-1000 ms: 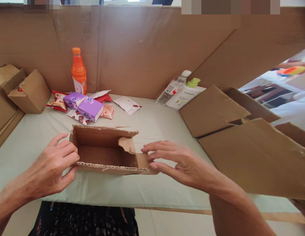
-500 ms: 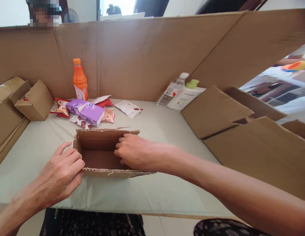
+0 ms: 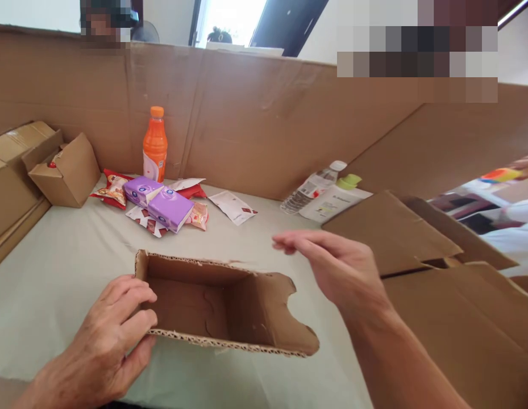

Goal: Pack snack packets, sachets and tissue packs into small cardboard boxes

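The cardboard box point(image 3: 246, 309) in front of me stands open at the top on the table point(image 3: 229, 383), brown inside, with ragged, corrugated rims along its long sides and a flap point(image 3: 285, 321) leaning outward at its right end, cut with a rounded notch. My left hand point(image 3: 112, 338) grips the box's left end, fingers curled over the near corner and thumb against the outside. My right hand point(image 3: 332, 264) hangs in the air beyond the flap, clear of the box, its fingers loosely extended and drawn together, with nothing visible in it. A pale green cloth covers the tabletop. Farther back, two purple tissue packs point(image 3: 172, 207) lie on snack packets point(image 3: 114, 190), near an upright orange bottle point(image 3: 155, 147); to the right, a clear bottle point(image 3: 306, 190) leans beside a green-capped white bottle point(image 3: 332, 203). Cardboard boxes flank both sides, and a tall cardboard panel point(image 3: 246, 125) closes the back, with a bright doorway beyond.
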### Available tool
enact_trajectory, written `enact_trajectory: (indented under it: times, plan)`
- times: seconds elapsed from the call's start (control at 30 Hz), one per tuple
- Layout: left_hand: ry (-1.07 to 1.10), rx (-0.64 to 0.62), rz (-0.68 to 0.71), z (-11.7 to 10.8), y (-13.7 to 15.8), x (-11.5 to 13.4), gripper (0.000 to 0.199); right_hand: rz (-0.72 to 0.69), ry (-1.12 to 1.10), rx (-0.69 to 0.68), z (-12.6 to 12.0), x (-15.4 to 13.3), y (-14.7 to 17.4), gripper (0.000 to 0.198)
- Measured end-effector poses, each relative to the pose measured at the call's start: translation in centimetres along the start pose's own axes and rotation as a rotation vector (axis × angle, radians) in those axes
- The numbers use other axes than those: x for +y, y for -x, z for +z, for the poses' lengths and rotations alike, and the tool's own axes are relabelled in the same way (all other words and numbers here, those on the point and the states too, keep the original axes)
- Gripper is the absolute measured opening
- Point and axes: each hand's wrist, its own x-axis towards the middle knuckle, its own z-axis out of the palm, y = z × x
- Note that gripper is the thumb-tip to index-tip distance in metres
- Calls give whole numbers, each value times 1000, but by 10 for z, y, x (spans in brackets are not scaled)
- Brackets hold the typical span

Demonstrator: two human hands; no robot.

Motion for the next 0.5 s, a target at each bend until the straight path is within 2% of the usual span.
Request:
enact_trajectory:
  times: [0.03, 0.1, 0.23, 0.3, 0.4, 0.5]
  plan:
    - [1, 1, 2, 1, 1, 0, 15, 13, 3, 43, 4, 3, -18, 26]
    - [-3, -7, 6, 2, 3, -1, 16, -13, 36, -9, 23, 16, -58, 32]
    - [-18, -9, -1, 4, 7, -1, 23, -186, 186, -267, 98, 59, -126, 95]
    - [-28, -12, -6, 2, 7, 0, 29, -243, 292, -332, 141, 78, -142, 115]
    - [-48, -66, -14, -3, 7, 3, 33, -259, 407, -310, 191, 91, -148, 118]
    - [-56, -95, -36, -6, 7, 4, 32, -260, 338, -220, 206, 88, -148, 97]
